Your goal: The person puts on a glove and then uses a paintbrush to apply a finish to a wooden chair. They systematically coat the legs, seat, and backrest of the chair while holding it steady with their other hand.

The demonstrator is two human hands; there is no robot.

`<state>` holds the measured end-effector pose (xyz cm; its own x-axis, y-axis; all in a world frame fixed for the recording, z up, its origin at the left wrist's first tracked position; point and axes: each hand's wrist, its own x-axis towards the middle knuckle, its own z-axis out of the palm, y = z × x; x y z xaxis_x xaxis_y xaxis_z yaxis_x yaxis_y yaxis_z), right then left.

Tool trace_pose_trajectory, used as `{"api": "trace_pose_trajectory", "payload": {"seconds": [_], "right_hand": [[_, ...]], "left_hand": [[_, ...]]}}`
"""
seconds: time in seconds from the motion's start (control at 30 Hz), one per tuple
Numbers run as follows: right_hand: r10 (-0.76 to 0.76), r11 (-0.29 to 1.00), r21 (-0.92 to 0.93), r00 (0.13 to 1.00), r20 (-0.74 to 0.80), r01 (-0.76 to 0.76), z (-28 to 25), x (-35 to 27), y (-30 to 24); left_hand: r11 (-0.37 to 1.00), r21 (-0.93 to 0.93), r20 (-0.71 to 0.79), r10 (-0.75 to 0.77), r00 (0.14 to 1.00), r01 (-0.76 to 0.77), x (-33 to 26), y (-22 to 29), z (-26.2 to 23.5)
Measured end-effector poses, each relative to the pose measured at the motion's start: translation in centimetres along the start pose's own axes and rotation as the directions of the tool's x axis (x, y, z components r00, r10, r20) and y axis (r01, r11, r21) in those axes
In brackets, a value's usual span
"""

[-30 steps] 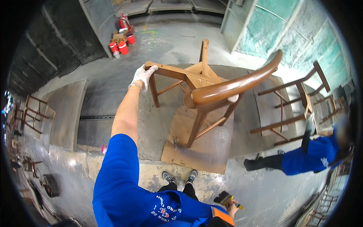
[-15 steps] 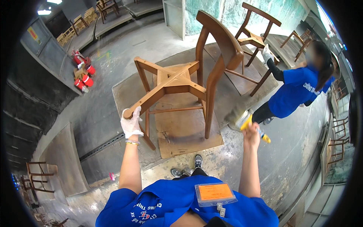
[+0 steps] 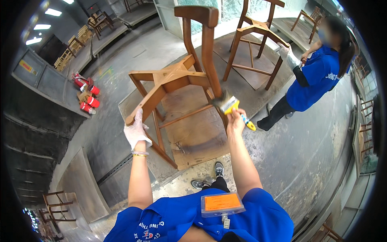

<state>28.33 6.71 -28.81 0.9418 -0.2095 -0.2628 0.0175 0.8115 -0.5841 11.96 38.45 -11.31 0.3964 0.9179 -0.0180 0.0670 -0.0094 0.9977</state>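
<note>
In front of me stands a brown wooden chair frame with a cross-shaped seat support and a curved backrest. My left hand, in a white glove, is closed around the front corner of the seat frame, where the leg meets it. Bare and closed, my right hand grips a wide paintbrush with a yellow and blue handle. The dark bristles are against or very close to the chair's right rear post; actual contact is hard to tell.
Under the chair lies a brown board on a low grey platform. A co-worker in a blue shirt stands at the right, one gloved hand on another chair. Red buckets sit by the left wall. A further chair is at lower left.
My right hand has brought the paintbrush left and up to the chair's rear post. The chair has turned and tilted somewhat under my left hand. The co-worker has turned toward the other chair.
</note>
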Motion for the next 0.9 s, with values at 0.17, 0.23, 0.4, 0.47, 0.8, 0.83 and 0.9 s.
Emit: {"api": "trace_pose_trajectory", "payload": {"seconds": [0.17,0.23,0.4,0.47,0.8,0.83,0.9], "right_hand": [[0.056,0.994,-0.063,0.916,-0.396,-0.088,-14.7,7.2,5.4],[0.002,0.628,0.775,0.997,0.079,-0.062,-13.0,9.1,5.5],[-0.136,0.987,-0.034,0.928,0.347,0.157,4.5,7.6,2.2],[-0.132,0.991,0.038,0.928,0.348,0.127,7.0,6.5,0.8],[-0.341,0.699,-0.703,0.801,-0.492,-0.135,-13.5,9.6,6.8],[-0.463,0.568,-0.808,0.751,-0.471,-0.156,-11.1,10.4,6.6],[-0.432,0.645,-0.761,0.854,-0.289,0.069,-4.5,10.7,5.7]], "left_hand": [[0.999,0.045,0.007,-0.031,0.999,0.031,2.3,2.7,2.3],[1.0,-0.011,0.01,-0.018,1.0,0.018,3.4,3.6,3.4],[0.997,-0.065,-0.051,0.041,0.998,-0.044,5.0,4.3,5.9],[0.999,-0.005,-0.074,0.05,0.996,-0.05,5.7,4.1,6.5],[0.746,0.31,0.081,0.597,0.798,-0.589,12.3,3.7,8.8],[0.776,0.272,0.097,0.567,0.818,-0.57,12.8,3.8,9.2],[0.699,0.37,0.094,0.628,0.773,-0.612,13.8,3.8,9.6]]}}
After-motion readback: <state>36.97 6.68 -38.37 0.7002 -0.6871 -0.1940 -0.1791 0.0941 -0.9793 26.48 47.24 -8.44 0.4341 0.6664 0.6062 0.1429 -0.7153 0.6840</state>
